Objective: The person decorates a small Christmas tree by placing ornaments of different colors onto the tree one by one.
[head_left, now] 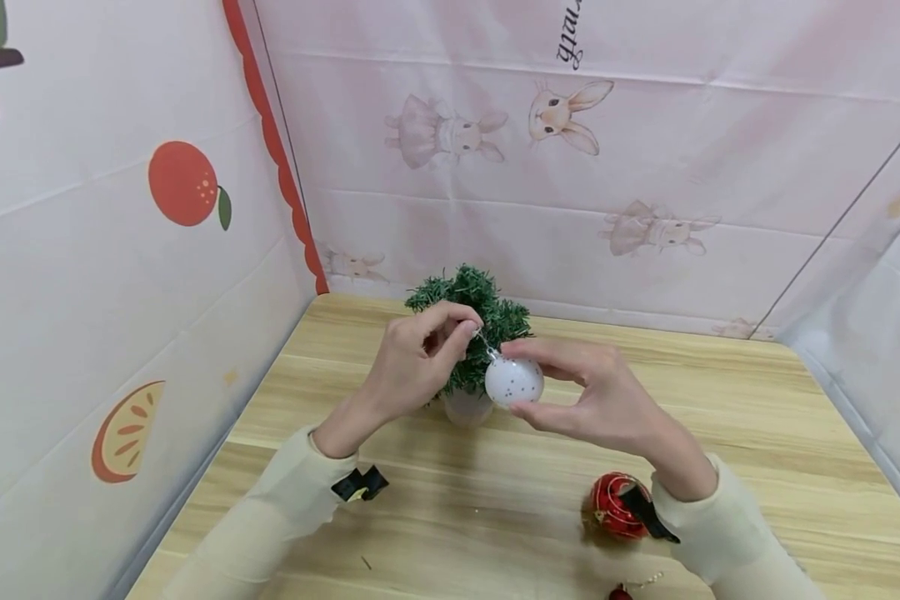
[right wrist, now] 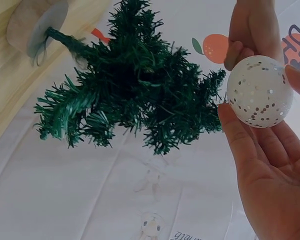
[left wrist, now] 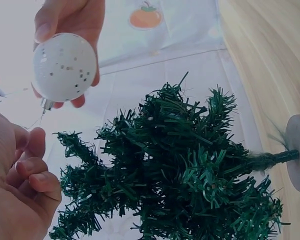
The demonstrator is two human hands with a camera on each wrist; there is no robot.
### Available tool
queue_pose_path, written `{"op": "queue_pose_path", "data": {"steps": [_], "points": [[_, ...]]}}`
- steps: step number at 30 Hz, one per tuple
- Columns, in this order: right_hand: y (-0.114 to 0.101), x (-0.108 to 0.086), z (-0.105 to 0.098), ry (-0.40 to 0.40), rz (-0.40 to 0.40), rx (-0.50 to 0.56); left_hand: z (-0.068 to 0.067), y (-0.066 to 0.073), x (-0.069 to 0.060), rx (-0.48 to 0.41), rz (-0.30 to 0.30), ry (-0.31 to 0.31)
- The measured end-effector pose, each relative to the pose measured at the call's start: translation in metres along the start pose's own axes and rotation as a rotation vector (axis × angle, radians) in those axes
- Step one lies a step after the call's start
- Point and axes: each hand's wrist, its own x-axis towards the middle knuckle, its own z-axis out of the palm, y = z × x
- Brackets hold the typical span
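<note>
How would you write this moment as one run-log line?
right hand: holds white ball; left hand: pinches its thread; green tree: beyond hands; gold-lined red ball: on table

A wood-grain table (head_left: 727,408) is spanning the lower head view. Behind it, a creased pink wall (head_left: 645,171) is showing rabbits in dresses (head_left: 418,133), a rabbit's head (head_left: 553,115) and black lettering (head_left: 569,37). On the left, a white wall (head_left: 67,267) is displaying a red fruit (head_left: 182,183) and a fruit slice (head_left: 129,432), with a scalloped red border (head_left: 273,150) running down the corner. A pale wall (head_left: 892,283) is standing on the right.
</note>
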Motion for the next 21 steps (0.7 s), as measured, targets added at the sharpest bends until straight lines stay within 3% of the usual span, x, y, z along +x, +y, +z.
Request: {"op": "queue_pose_path", "data": {"steps": [5,11,18,21], "points": [[0.002,0.0,0.005,-0.022,0.036,0.007,0.0,0.001,0.0,-0.009,0.012,-0.028],[0.003,0.0,0.009,-0.036,0.055,0.013,0.003,0.003,0.0,0.071,0.057,-0.064],[0.002,0.009,0.018,0.126,0.005,-0.14,0.005,0.002,-0.004,0.1,0.069,-0.09],[0.002,0.014,0.023,0.197,-0.012,-0.147,0.005,0.002,-0.004,0.114,0.077,-0.092]]}}
